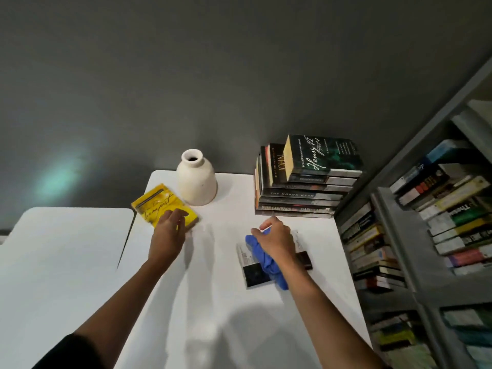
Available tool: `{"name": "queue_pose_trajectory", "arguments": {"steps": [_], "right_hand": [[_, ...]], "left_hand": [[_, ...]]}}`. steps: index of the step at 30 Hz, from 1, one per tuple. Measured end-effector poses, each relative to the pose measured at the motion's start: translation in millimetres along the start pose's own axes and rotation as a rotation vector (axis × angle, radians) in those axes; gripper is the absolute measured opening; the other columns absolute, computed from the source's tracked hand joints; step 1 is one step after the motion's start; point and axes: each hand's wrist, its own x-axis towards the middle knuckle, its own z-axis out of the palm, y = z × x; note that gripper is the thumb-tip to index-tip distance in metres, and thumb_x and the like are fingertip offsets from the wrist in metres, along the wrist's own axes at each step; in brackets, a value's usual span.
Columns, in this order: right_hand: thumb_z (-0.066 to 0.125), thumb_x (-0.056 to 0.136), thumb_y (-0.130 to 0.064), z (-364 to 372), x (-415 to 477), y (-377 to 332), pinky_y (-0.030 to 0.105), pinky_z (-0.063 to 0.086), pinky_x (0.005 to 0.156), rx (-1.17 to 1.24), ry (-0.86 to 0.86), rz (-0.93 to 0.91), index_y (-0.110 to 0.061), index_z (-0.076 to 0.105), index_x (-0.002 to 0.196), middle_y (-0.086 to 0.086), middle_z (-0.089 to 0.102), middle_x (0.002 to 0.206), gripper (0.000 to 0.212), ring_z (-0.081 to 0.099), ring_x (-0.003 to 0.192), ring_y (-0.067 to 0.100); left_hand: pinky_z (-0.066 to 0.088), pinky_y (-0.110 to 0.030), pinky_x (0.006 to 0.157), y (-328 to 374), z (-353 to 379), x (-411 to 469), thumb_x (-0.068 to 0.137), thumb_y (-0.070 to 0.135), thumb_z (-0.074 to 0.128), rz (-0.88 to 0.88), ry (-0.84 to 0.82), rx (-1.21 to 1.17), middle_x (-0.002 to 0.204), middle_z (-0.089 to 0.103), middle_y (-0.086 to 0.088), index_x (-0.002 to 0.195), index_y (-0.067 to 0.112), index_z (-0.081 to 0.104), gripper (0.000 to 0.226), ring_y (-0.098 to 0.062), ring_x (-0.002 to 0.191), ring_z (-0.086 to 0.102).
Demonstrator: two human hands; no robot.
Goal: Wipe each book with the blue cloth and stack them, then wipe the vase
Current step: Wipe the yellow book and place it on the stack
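Observation:
A yellow book [159,203] lies flat at the table's far left, next to a cream vase [196,179]. My left hand [170,233] rests on the yellow book's near corner, fingers curled over its edge. My right hand [277,239] grips the blue cloth [262,255] and presses it onto a black and white book [253,272] lying flat on the table. A stack of several books [306,179] stands at the far right corner, a dark green one on top.
The white table [213,302] has a second white surface [61,249] to its left with a gap between. A grey bookshelf [426,235] packed with books stands close on the right. A grey wall is behind.

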Motion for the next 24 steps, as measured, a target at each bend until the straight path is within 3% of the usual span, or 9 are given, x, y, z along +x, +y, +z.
{"name": "queue_pose_trajectory", "arguments": {"steps": [6, 9, 12, 16, 18, 19, 21, 22, 24], "right_hand": [[0.065, 0.083, -0.042, 84.7, -12.2, -50.5, 0.031, 0.050, 0.088, 0.039, -0.241, -0.004, -0.019, 0.067, 0.092, 0.004, 0.069, 0.103, 0.025, 0.063, 0.099, 0.024], [0.066, 0.084, -0.041, 120.4, -13.5, -69.9, 0.030, 0.051, 0.088, 0.063, -0.313, 0.009, -0.013, 0.071, 0.096, 0.005, 0.071, 0.103, 0.031, 0.065, 0.099, 0.024], [0.065, 0.085, -0.043, 148.7, -10.5, -85.0, 0.031, 0.048, 0.093, 0.086, -0.335, 0.048, -0.011, 0.069, 0.108, 0.006, 0.069, 0.112, 0.039, 0.062, 0.106, 0.025], [0.065, 0.086, -0.043, 168.9, -6.5, -97.5, 0.030, 0.043, 0.098, 0.165, -0.268, 0.117, -0.005, 0.058, 0.125, 0.011, 0.063, 0.124, 0.054, 0.057, 0.116, 0.028], [0.065, 0.086, -0.044, 173.9, -5.1, -101.4, 0.033, 0.045, 0.094, 0.193, -0.240, 0.125, -0.005, 0.064, 0.109, 0.013, 0.067, 0.112, 0.046, 0.060, 0.106, 0.028], [0.066, 0.085, -0.044, 177.5, -2.9, -101.3, 0.033, 0.046, 0.089, 0.195, -0.229, 0.131, -0.010, 0.065, 0.091, 0.011, 0.067, 0.099, 0.034, 0.061, 0.096, 0.026], [0.066, 0.085, -0.041, 181.8, -0.9, -103.1, 0.034, 0.045, 0.076, 0.208, -0.215, 0.149, -0.020, 0.046, 0.062, 0.003, 0.058, 0.073, 0.037, 0.053, 0.078, 0.022], [0.066, 0.085, -0.039, 183.0, -0.7, -103.6, 0.032, 0.042, 0.071, 0.216, -0.209, 0.149, -0.020, 0.042, 0.059, 0.000, 0.055, 0.067, 0.041, 0.051, 0.075, 0.021], [0.066, 0.085, -0.039, 184.7, -1.2, -104.4, 0.030, 0.042, 0.072, 0.242, -0.212, 0.146, -0.015, 0.052, 0.066, 0.003, 0.061, 0.074, 0.034, 0.057, 0.079, 0.026]], "left_hand": [[0.043, -0.041, 0.074, -77.6, -39.5, 17.9, 0.094, -0.001, 0.052, -0.097, -0.023, 0.111, 0.099, 0.061, -0.025, 0.104, -0.003, 0.064, 0.016, -0.044, 0.096, 0.056], [0.041, -0.050, 0.085, -104.2, -54.0, 39.1, 0.095, 0.000, 0.049, -0.200, -0.050, 0.131, 0.113, 0.053, -0.029, 0.109, -0.007, 0.059, 0.019, -0.045, 0.110, 0.045], [0.028, -0.049, 0.096, -124.5, -61.3, 63.5, 0.096, 0.012, 0.043, -0.257, -0.110, 0.138, 0.116, 0.050, -0.036, 0.108, -0.016, 0.056, 0.033, -0.051, 0.114, 0.041], [0.022, -0.045, 0.109, -147.8, -60.9, 94.8, 0.105, 0.020, 0.038, -0.358, -0.262, 0.087, 0.140, 0.044, -0.032, 0.136, -0.011, 0.043, 0.045, -0.044, 0.135, 0.034], [0.029, -0.042, 0.108, -153.7, -59.1, 103.0, 0.105, 0.021, 0.037, -0.415, -0.353, 0.006, 0.143, 0.045, -0.028, 0.140, -0.006, 0.043, 0.044, -0.041, 0.135, 0.038], [0.035, -0.038, 0.101, -154.1, -58.8, 104.6, 0.105, 0.021, 0.036, -0.437, -0.382, -0.054, 0.136, 0.051, -0.028, 0.134, -0.005, 0.050, 0.041, -0.041, 0.129, 0.044], [0.038, -0.032, 0.084, -152.5, -56.8, 103.4, 0.106, 0.021, 0.036, -0.468, -0.395, -0.157, 0.115, 0.061, -0.027, 0.115, -0.006, 0.061, 0.038, -0.042, 0.114, 0.055], [0.040, -0.033, 0.081, -150.0, -55.8, 101.5, 0.105, 0.022, 0.037, -0.491, -0.379, -0.193, 0.106, 0.062, -0.027, 0.109, -0.004, 0.063, 0.037, -0.043, 0.109, 0.057], [0.045, -0.040, 0.085, -147.5, -55.1, 97.4, 0.105, 0.029, 0.038, -0.536, -0.342, -0.223, 0.101, 0.063, -0.027, 0.103, -0.004, 0.062, 0.041, -0.045, 0.106, 0.058]]}}
